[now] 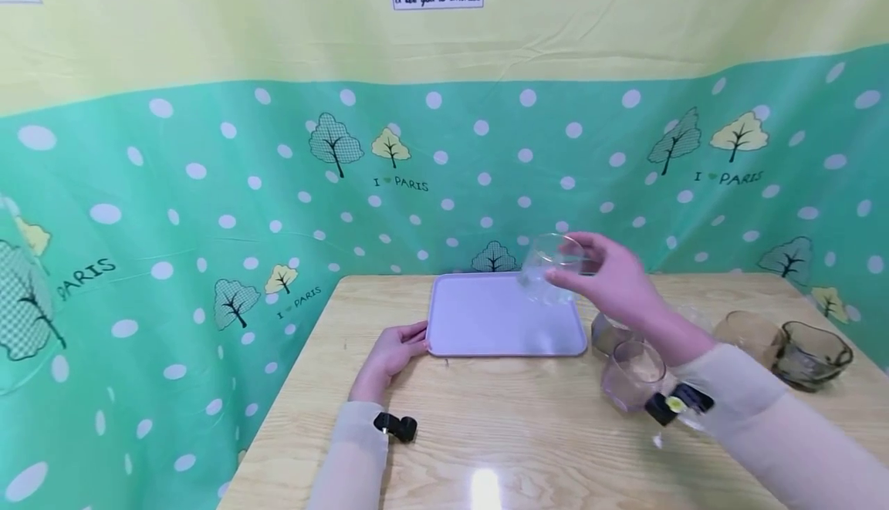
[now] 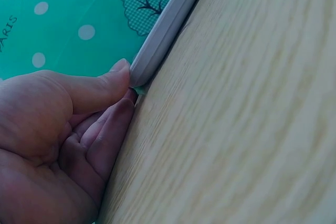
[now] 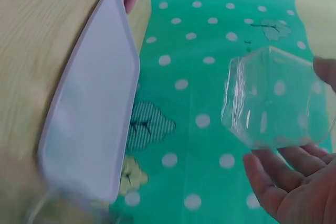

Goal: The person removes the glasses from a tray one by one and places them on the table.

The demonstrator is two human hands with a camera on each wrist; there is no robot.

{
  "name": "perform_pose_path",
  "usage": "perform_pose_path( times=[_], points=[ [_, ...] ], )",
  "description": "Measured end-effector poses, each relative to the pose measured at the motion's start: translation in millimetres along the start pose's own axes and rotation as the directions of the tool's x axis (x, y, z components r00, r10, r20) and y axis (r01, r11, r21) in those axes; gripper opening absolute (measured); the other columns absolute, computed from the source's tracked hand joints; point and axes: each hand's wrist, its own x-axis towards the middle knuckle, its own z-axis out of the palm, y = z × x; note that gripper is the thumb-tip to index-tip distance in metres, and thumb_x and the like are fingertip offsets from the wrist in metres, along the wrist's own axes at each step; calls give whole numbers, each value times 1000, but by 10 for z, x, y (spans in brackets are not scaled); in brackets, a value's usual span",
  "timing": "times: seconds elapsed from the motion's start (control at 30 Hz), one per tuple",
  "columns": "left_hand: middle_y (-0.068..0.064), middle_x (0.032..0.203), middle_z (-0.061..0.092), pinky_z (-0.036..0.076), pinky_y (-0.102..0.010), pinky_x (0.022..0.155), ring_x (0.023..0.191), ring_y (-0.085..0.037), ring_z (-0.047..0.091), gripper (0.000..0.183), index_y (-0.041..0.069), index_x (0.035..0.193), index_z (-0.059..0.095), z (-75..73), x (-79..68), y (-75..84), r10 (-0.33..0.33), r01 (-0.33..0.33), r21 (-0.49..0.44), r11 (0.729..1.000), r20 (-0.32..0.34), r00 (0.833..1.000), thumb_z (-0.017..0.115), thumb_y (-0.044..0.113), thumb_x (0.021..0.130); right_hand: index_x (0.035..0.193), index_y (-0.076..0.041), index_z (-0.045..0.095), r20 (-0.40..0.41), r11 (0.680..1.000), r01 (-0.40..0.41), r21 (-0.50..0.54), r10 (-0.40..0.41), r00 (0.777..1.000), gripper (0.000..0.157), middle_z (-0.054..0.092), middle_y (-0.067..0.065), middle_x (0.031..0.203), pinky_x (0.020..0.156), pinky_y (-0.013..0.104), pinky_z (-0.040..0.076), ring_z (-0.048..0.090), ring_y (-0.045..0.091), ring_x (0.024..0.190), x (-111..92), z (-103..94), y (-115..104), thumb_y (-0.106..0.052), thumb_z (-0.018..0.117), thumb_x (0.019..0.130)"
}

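A clear, faceted glass cup point(image 1: 550, 271) is held up over the right part of a pale purple tray point(image 1: 500, 317) on the table. My right hand point(image 1: 611, 275) grips the cup from its right side, with the thumb on one side and the fingers on the other. In the right wrist view, the clear cup point(image 3: 273, 100) hangs well away from the tray point(image 3: 97, 98). My left hand point(image 1: 394, 352) pinches the tray's near left corner. In the left wrist view, the thumb of the left hand point(image 2: 58, 129) lies at the tray rim point(image 2: 165, 30), fingers curled below.
Several more glass cups stand on the right of the table, among them a pinkish cup point(image 1: 633, 379), an amber cup point(image 1: 748, 332) and a dark smoky cup point(image 1: 812, 356). They sit near and under my right forearm. A polka-dot curtain point(image 1: 389, 224) hangs behind the wooden table point(image 1: 486, 417).
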Motion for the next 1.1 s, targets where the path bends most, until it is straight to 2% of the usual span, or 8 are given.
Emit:
perform_pose_path(
  times=[0.2, 0.4, 0.63, 0.77, 0.8, 0.9, 1.0, 1.1],
  points=[
    [-16, 140, 68, 45, -45, 119, 134, -29, 63, 49, -3, 147, 62, 29, -12, 34, -10, 10, -12, 1000, -4, 1000, 74, 3, 100, 165, -10, 39, -32, 1000, 2, -26, -3, 999, 91, 58, 13, 155, 87, 10, 54, 64, 33, 130, -358, -399, 265, -48, 83, 94],
    [-16, 140, 69, 44, -46, 119, 136, -30, 61, 49, -2, 146, 62, 39, -32, 57, -13, 13, 0, 1000, -10, 1000, 74, 3, 100, 163, -10, 43, -113, 996, -14, -93, 3, 994, 82, 62, 11, 150, 83, 5, 51, 60, -7, 114, -628, -767, 449, -41, 82, 97],
    [-16, 140, 69, 43, -47, 120, 139, -31, 59, 49, -3, 146, 62, 36, -29, 43, -12, 12, -2, 1000, -12, 1000, 74, 5, 100, 160, -12, 46, -190, 992, -76, -100, 56, 980, 77, 62, -30, 128, 76, 7, 53, 60, -19, 102, -768, -1135, 651, -39, 82, 97],
    [-16, 140, 69, 43, -48, 120, 138, -31, 59, 49, -2, 146, 63, 31, -43, 37, -25, 25, -18, 1000, -11, 1000, 75, 6, 100, 160, -9, 44, -202, 985, -74, -159, 41, 979, 78, 57, -41, 121, 72, 5, 50, 55, -24, 100, -883, -1306, 825, -35, 82, 98],
    [-16, 140, 69, 43, -48, 120, 138, -31, 59, 49, -2, 146, 63, 29, -46, 36, -27, 26, -18, 999, -11, 1000, 75, 6, 99, 158, -13, 47, -210, 984, -75, -160, 41, 977, 73, 57, -43, 119, 70, 5, 50, 54, -25, 99, -918, -1342, 878, -33, 82, 98],
    [-15, 140, 69, 41, -49, 121, 139, -31, 59, 49, -2, 145, 64, 28, -46, 32, -30, 30, -16, 999, -9, 1000, 76, 7, 99, 147, -27, 55, -233, 997, -49, -54, 35, 972, 56, 59, -45, 118, 69, 5, 51, 58, -24, 98, -1021, -1426, 1049, -17, 81, 98],
    [-15, 139, 69, 40, -49, 122, 139, -31, 58, 49, -2, 146, 63, 27, -36, 30, -24, 24, -11, 1000, -4, 1000, 75, 6, 99, 134, -37, 57, -274, 992, 31, 121, 3, 962, 59, 68, -38, 117, 71, 6, 54, 67, -17, 95, -1109, -1493, 1208, 4, 76, 97],
    [-16, 139, 69, 41, -49, 122, 139, -32, 59, 49, -2, 146, 62, 26, -30, 37, -22, 21, -11, 1000, -8, 1000, 75, 5, 100, 134, -28, 62, -310, 952, 168, 255, -84, 947, 64, 75, -26, 118, 74, 6, 56, 72, -9, 95, -1167, -1546, 1358, 21, 69, 93]
  ],
)
